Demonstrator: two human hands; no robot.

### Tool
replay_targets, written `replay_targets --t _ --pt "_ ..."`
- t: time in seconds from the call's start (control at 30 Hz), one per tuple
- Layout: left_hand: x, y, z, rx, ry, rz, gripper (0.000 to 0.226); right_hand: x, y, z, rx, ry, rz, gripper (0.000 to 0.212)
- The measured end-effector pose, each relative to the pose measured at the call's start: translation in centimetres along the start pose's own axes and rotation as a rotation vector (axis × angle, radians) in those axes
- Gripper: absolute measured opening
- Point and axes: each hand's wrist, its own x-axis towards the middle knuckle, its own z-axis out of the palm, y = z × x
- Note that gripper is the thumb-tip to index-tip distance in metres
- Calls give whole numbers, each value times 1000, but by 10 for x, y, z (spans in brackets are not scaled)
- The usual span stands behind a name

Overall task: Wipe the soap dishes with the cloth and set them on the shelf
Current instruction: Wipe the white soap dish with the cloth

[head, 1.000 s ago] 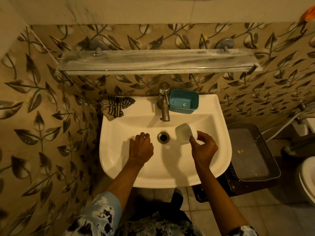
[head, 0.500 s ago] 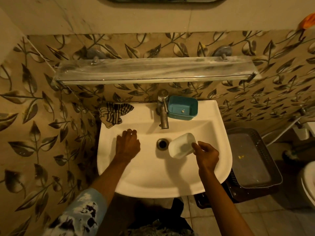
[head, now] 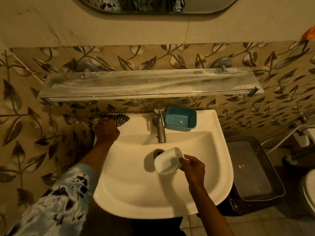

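Note:
My right hand [head: 193, 166] holds a white soap dish [head: 167, 160] tilted on its side above the sink basin, near the drain [head: 158, 152]. A teal soap dish [head: 180, 118] with a small crumb inside sits on the sink's back rim, right of the tap. A dark striped cloth [head: 121, 118] lies on the sink's back left corner, and my left hand [head: 106, 131] lies over it, fingers on the fabric; whether they have closed on it is hidden. The glass shelf [head: 150, 86] hangs on the wall above the sink with nothing on it.
The white sink [head: 136, 193] fills the middle, with a metal tap [head: 160, 125] at the back. A dark plastic basket [head: 255, 169] stands to the right of the sink. A toilet edge [head: 309, 189] shows at far right. A mirror [head: 156, 5] hangs above.
My left hand moved from the basin up and left onto the striped cloth. The right hand kept the white dish above the basin, shifting slightly. The view tilted upward.

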Motion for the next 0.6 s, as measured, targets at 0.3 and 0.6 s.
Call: replay_targets --t 0.3,0.6 --pt "-2 -5 10 -63 35 21 38 -4 3 12 171 -133 137 30" --pt "-15 -4 -17 -501 156 -51 33 -16 -11 28 379 -241 291 4"
